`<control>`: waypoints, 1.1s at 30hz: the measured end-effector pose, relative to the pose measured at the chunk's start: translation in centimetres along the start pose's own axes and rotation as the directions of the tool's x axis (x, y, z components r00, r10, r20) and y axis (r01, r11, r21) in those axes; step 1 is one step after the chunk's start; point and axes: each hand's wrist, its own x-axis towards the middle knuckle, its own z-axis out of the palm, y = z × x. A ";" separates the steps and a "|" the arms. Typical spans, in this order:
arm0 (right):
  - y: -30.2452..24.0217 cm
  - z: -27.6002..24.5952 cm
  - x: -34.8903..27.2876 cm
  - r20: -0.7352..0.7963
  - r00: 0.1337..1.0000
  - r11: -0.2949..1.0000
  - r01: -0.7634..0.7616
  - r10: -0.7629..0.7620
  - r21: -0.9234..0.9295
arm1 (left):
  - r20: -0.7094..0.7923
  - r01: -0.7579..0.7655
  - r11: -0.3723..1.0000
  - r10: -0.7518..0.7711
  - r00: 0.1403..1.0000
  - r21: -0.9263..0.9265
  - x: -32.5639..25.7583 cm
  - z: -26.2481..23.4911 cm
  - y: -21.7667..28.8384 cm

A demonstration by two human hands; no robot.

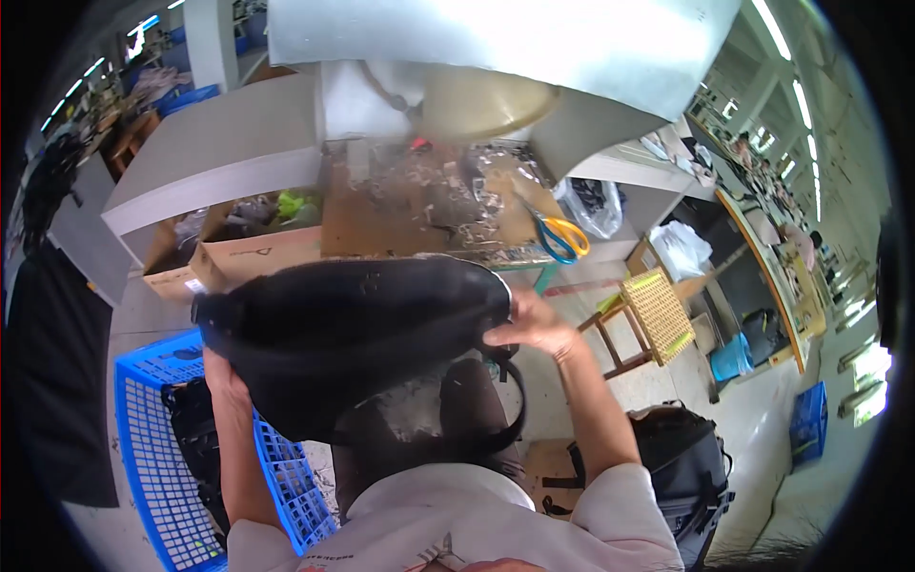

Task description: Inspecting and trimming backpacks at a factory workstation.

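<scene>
A large black bag (353, 310) is held up in front of me, stretched sideways between both hands, with a strap (519, 400) looping down from its right end. My left hand (224, 377) supports the bag's left end from below, its fingers hidden behind the fabric. At the other end my right hand (536, 326) grips the edge, thumb on the near side and fingers mostly behind. Beyond the bag is a worktable (372, 234) strewn with scraps and thread ends. Scissors with yellow and blue handles (562, 238) lie at its right edge.
A blue plastic basket (143, 448) with black items stands at my left. On my right are a black backpack (667, 458) on the floor and a woven-seat stool (658, 315). Cardboard boxes (257, 257) sit under the left shelf; a metal hood (496, 48) overhangs the worktable.
</scene>
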 end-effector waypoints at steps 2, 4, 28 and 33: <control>5.0 0.6 0.9 -0.176 0.983 0.998 -0.046 0.052 0.038 | 0.015 -0.061 0.996 0.060 0.998 0.072 0.9 2.4 1.8; 7.3 2.5 2.3 -0.355 0.930 0.991 0.121 -0.095 0.050 | 0.037 -0.111 0.982 0.107 0.994 0.156 2.6 4.4 3.5; 6.6 -1.6 10.3 -0.530 0.848 0.901 0.223 0.008 0.371 | 0.348 -0.424 0.823 0.298 0.889 0.378 11.5 16.9 6.4; 6.8 -1.6 8.6 -0.510 0.859 0.881 0.204 0.047 0.426 | 0.320 -0.408 0.825 0.294 0.901 0.392 11.6 16.8 5.5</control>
